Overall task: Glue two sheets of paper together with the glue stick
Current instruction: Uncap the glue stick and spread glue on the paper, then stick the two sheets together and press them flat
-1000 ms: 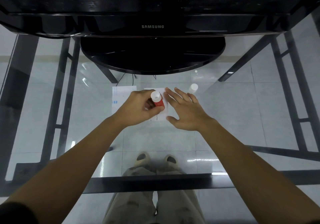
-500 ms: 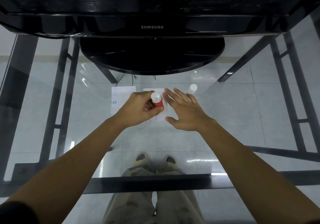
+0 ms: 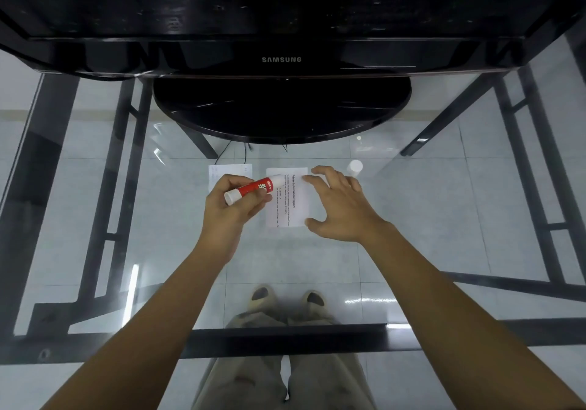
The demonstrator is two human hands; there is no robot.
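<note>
My left hand (image 3: 233, 205) grips a red and white glue stick (image 3: 253, 189), tilted so its open tip points right over the top left of a printed paper sheet (image 3: 290, 202) on the glass table. My right hand (image 3: 337, 205) has its fingers spread, with the fingertips and thumb on the sheet's right edge. A second white sheet (image 3: 218, 171) lies to the left, partly hidden behind my left hand. The glue stick's white cap (image 3: 354, 167) stands on the glass just right of my right hand.
A black Samsung monitor (image 3: 280, 59) with a round base (image 3: 282, 111) stands at the far side of the glass table (image 3: 444, 219). Black frame bars run under the glass at left, right and along the near edge (image 3: 285, 336).
My left hand has tipped the glue stick from upright over to the right, its tip now over the sheet's upper left. My right hand shifted right, uncovering more of the printed sheet.
</note>
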